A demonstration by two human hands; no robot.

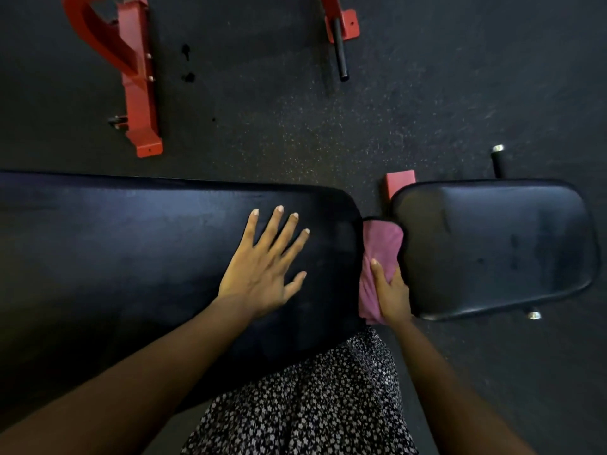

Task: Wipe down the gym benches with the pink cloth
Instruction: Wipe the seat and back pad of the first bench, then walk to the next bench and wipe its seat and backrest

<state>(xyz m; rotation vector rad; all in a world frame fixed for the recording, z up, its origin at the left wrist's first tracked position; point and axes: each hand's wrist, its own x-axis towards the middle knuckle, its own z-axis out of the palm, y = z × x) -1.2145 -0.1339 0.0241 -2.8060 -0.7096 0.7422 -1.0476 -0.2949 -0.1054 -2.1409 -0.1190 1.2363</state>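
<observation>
Looking straight down over the bench now. L hand [262,267] is lying flat on the long back pad [131,257], palm down, near the pad's right end. Its fingers are straight & spread wide apart, thumb sticking out toward the gap. It's holding nothing; whether it's pressing or just resting on the black vinyl, can't tell.

R hand [392,290] is gripping the pink cloth [381,244]. The thumb is lying along the top of the fabric, and the other fingers are curling round its right side and going out of sight btwn cloth and pad edge.

The cloth is sitting bunched in the gap btwn the long back pad and the shorter seat pad [492,244], touching the rounded edges of both. Its far end is tucking against the seat pad's piped rim, and its near end is showing beside the wrist at the front of the bench. Both pads are showing dull smears and a soft sheen.

The person's patterned skirt [312,405], dark w/ small white flowers, is filling bottom centre, right up against the back pad's near edge.

Behind the bench, the speckled rubber floor [328,126] is carrying a red steel frame [138,77] at upper left. At top centre there's a 2nd red bracket [348,24] w/ a black bar [340,50] poking toward us. A red block [399,183] is peeking out just behind the seat pad's far left corner. A black peg [499,159] w/ a chrome cap is jutting out behind the seat pad, and a chrome knob [533,315] is showing at its near edge.
</observation>
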